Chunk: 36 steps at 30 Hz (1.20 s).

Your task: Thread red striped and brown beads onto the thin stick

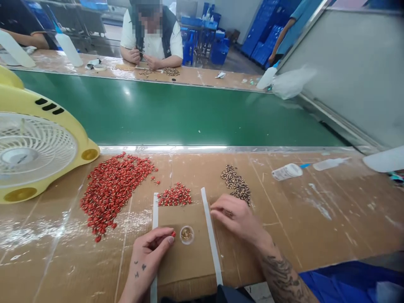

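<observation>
My left hand (148,254) is closed in a pinch on a small red piece (174,234) that shows at the fingertips. Just right of it stands a small round clear dish (187,235) with a yellowish content. My right hand (236,215) is closed, thumb and index fingertips together beside the right white strip (211,235); whatever lies between them is too small to make out. Close behind that hand lies a heap of small dark-and-gold pieces (235,182). A little pile of red pieces (174,195) lies at the far end of the cardboard (186,265), between the strips.
A large heap of red pieces (115,191) lies to the left, beside a yellow fan (50,147). White bottles (287,172) lie on the right. Beyond runs a green conveyor belt (195,113); a person (153,46) works with small pieces across it.
</observation>
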### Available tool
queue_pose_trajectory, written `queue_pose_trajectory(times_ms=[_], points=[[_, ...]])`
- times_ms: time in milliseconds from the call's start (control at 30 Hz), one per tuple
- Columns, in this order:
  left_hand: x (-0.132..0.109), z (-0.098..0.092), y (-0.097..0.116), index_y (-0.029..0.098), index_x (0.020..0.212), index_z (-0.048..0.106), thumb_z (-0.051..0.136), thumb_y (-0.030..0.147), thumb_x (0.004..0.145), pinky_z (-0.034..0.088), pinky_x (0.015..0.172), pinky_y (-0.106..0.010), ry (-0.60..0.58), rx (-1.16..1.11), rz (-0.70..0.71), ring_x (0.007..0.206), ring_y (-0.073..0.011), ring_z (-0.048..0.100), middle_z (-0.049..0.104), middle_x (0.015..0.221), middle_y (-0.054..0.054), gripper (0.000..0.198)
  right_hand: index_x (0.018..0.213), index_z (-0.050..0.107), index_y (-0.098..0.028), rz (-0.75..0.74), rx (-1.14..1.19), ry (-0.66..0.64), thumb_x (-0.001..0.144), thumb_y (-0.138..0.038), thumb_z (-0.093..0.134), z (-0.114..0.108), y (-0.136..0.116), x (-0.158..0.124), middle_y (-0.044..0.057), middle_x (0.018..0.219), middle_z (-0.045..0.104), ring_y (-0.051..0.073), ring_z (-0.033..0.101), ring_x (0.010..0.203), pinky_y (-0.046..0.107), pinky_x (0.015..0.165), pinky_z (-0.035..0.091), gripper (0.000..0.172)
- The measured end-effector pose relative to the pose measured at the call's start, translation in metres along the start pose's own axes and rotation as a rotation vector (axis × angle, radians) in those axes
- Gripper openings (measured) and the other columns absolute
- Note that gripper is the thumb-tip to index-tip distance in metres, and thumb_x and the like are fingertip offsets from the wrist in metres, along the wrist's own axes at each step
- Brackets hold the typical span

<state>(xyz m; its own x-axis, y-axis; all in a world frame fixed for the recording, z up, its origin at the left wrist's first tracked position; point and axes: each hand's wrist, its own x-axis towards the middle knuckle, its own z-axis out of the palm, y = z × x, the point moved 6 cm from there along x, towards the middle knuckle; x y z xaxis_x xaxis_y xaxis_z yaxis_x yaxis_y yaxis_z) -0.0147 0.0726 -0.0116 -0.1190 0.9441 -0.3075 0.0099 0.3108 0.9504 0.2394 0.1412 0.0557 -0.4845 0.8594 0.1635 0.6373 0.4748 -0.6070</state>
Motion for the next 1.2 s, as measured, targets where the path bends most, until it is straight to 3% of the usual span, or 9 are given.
queue_pose_trajectory(times_ms=[100, 233, 533, 700, 800, 900, 1067, 1200], points=[[0.000, 0.000, -0.004, 0.019, 0.078, 0.083, 0.083, 0.034, 0.066, 0.059, 0.063, -0.024, -0.002, -0.010, 0.003, 0.069, -0.0221, 0.075, 0.082, 0.078, -0.009, 0.019, 0.096, 0.072, -0.018, 0.077, -0.224, 0.020, 0.096, -0.016, 0.057, -0.029, 0.034, -0.003, 0.008, 0.092, 0.071, 0.023, 0.062, 0.089, 0.038, 0.082, 0.051, 0.015], [0.000, 0.000, -0.013, 0.020, 0.082, 0.083, 0.082, 0.037, 0.069, 0.060, 0.067, -0.024, 0.001, -0.032, 0.013, 0.073, -0.0225, 0.076, 0.082, 0.082, -0.009, 0.021, 0.091, 0.074, -0.018, 0.134, -0.391, -0.147, 0.091, -0.011, 0.062, -0.034, 0.061, 0.000, 0.008, 0.092, 0.070, 0.026, 0.061, 0.092, 0.039, 0.082, 0.051, 0.014], [0.001, 0.000, -0.005, 0.019, 0.078, 0.083, 0.083, 0.037, 0.066, 0.057, 0.060, -0.022, -0.007, -0.035, 0.018, 0.065, -0.0199, 0.073, 0.081, 0.075, -0.008, 0.022, 0.072, 0.067, -0.018, 0.177, -0.402, -0.160, 0.089, -0.009, 0.061, -0.022, 0.063, 0.013, 0.005, 0.079, 0.065, 0.023, 0.060, 0.082, 0.034, 0.075, 0.047, 0.020], [0.000, 0.000, -0.001, 0.020, 0.078, 0.083, 0.082, 0.033, 0.068, 0.057, 0.060, -0.021, -0.018, -0.025, 0.043, 0.064, -0.0192, 0.072, 0.080, 0.074, -0.007, 0.017, 0.079, 0.064, -0.019, 0.156, -0.365, -0.125, 0.094, -0.012, 0.053, -0.026, 0.061, 0.010, 0.006, 0.085, 0.064, 0.022, 0.060, 0.084, 0.034, 0.078, 0.048, 0.020], [-0.001, 0.001, 0.001, 0.020, 0.078, 0.083, 0.080, 0.031, 0.070, 0.058, 0.060, -0.022, -0.012, -0.016, 0.082, 0.065, -0.0192, 0.073, 0.081, 0.075, -0.007, 0.013, 0.085, 0.064, -0.020, 0.189, -0.196, -0.038, 0.097, -0.019, 0.051, -0.030, 0.056, 0.005, 0.005, 0.087, 0.067, 0.020, 0.062, 0.082, 0.032, 0.075, 0.049, 0.018], [-0.004, -0.001, 0.009, 0.021, 0.078, 0.083, 0.078, 0.027, 0.073, 0.058, 0.059, -0.022, 0.033, -0.020, 0.160, 0.065, -0.0190, 0.073, 0.080, 0.076, -0.006, 0.009, 0.085, 0.068, -0.020, 0.274, 0.156, 0.096, 0.095, -0.030, 0.060, -0.024, 0.046, 0.000, 0.003, 0.081, 0.069, 0.018, 0.062, 0.071, 0.028, 0.064, 0.049, 0.016], [-0.016, 0.002, 0.037, 0.022, 0.079, 0.082, 0.076, 0.017, 0.077, 0.059, 0.060, -0.022, 0.116, -0.011, 0.402, 0.070, -0.0192, 0.074, 0.080, 0.078, -0.006, 0.008, 0.082, 0.076, -0.020, 0.247, 0.674, 0.168, 0.086, -0.032, 0.074, 0.017, 0.006, 0.005, 0.004, 0.080, 0.072, 0.017, 0.065, 0.072, 0.025, 0.064, 0.051, 0.012], [-0.024, 0.011, 0.055, 0.022, 0.086, 0.081, 0.073, 0.012, 0.082, 0.060, 0.064, -0.023, 0.114, 0.018, 0.557, 0.072, -0.0178, 0.074, 0.080, 0.081, -0.006, 0.014, 0.082, 0.081, -0.022, 0.235, 0.912, 0.149, 0.080, -0.032, 0.082, 0.045, -0.020, 0.011, 0.006, 0.082, 0.073, 0.016, 0.065, 0.072, 0.024, 0.061, 0.053, 0.011]])
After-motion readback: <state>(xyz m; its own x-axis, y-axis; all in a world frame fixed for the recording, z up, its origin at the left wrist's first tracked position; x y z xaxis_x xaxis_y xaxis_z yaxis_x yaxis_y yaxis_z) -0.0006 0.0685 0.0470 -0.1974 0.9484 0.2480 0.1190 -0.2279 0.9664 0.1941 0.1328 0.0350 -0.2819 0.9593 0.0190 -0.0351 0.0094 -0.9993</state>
